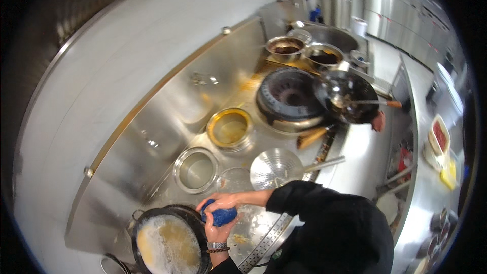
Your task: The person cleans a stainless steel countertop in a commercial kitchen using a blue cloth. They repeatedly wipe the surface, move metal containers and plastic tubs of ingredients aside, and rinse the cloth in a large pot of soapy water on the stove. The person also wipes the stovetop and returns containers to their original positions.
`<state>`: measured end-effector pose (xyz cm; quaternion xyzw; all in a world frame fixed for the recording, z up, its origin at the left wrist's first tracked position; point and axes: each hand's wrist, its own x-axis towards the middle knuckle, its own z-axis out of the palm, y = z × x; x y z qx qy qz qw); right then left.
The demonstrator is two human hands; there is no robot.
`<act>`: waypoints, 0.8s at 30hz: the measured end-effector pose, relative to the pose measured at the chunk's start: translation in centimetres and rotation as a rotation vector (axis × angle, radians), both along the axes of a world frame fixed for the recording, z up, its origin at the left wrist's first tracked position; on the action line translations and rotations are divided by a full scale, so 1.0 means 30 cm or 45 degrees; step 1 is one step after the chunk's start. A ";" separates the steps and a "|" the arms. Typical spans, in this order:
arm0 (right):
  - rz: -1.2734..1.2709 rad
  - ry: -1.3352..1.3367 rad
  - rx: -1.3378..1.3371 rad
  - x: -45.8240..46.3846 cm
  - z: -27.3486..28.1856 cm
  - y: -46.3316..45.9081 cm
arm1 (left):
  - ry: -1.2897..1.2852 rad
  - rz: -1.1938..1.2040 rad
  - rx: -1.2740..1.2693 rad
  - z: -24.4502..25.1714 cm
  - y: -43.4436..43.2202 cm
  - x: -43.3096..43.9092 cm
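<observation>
Both my hands are on a wet, crumpled blue cloth (pixel 222 217), just beside the rim of a wok. My right hand (pixel 222 201) presses on it from above, fingers bent over its far side. My left hand (pixel 217 229), with a metal watch and a beaded bracelet at the wrist, cups it from below. The dark wok (pixel 204 232) holds foamy, yellowish liquid (pixel 171 241). A perforated metal strainer (pixel 276 168) with a long handle lies on the steel stove top (pixel 255 217) beyond my right forearm.
Two round metal pots (pixel 216 171) (pixel 248 137) are set along the backsplash. Farther off are a burner ring (pixel 291 93), a wok (pixel 361 80) with a ladle (pixel 369 102), and bowls of dark contents (pixel 287 58) (pixel 323 69). A steel counter (pixel 422 198) with containers runs at right.
</observation>
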<state>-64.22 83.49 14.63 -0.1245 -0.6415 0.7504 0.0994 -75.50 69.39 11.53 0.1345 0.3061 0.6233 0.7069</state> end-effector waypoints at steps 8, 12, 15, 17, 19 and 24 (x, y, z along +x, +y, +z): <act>0.102 0.109 0.071 0.081 0.051 0.081 | -0.361 -0.208 -0.181 0.009 0.101 0.091; -0.017 0.128 0.181 0.114 0.022 0.117 | 0.341 -0.197 -0.297 0.085 0.132 0.171; -0.090 0.152 0.523 0.109 -0.023 0.183 | 0.885 -0.118 -0.365 0.107 0.179 0.222; -0.140 0.167 0.633 0.104 -0.072 0.234 | 1.216 -0.032 -0.353 0.079 0.237 0.248; -0.194 0.364 0.568 0.108 -0.133 0.298 | 1.496 0.110 -0.305 0.024 0.313 0.267; -0.400 0.321 0.415 0.096 -0.250 0.376 | 2.152 0.295 -0.349 -0.105 0.425 0.290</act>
